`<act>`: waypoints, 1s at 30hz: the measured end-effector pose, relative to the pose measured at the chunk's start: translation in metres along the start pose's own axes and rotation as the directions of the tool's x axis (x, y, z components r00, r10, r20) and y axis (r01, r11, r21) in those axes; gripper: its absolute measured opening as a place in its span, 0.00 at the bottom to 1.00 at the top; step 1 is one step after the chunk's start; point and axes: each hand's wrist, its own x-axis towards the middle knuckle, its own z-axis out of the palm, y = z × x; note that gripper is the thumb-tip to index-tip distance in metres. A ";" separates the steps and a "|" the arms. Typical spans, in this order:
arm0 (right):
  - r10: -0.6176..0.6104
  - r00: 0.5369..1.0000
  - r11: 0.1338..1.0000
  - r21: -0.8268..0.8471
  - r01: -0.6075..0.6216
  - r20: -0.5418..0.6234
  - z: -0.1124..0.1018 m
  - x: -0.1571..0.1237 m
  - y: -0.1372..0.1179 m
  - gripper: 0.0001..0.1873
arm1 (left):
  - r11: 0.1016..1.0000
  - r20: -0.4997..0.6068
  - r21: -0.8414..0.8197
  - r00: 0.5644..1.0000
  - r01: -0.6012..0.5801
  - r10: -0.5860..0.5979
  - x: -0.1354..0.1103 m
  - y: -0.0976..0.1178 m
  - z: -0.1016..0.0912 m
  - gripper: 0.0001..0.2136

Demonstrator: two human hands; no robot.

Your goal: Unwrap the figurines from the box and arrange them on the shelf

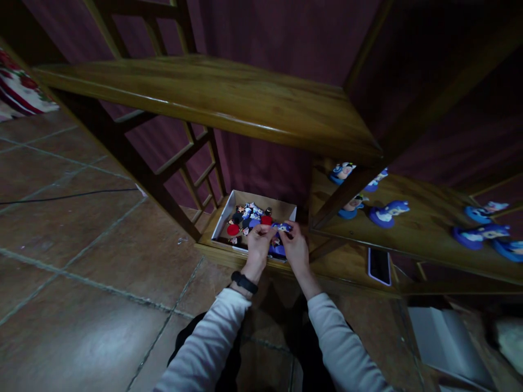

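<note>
Both my hands meet over the front right part of a shallow white cardboard box (223, 220). Between them is a small blue-and-white figurine (281, 227). The fingers of my left hand (259, 245), with a black band on its wrist, close on the figurine's left end. My right hand (296, 247) pinches its right end. Inside the box lie several small figurines with blue, red and black parts, among them one with a round red base (232, 230). My hands hide the box's front right portion.
The box sits on the low shelf of a wooden stand, beneath a thick upper shelf (212, 98). Several blue-based figurines (388, 213) stand on a shelf to the right. A phone (379, 266) lies below them. A cable (69, 196) crosses the tiled floor at left.
</note>
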 end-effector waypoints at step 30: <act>0.064 0.998 0.987 0.148 -0.067 0.022 0.007 0.017 0.033 0.13 | 0.941 -0.027 -0.212 0.961 0.265 -0.277 0.000 0.007 0.010 0.07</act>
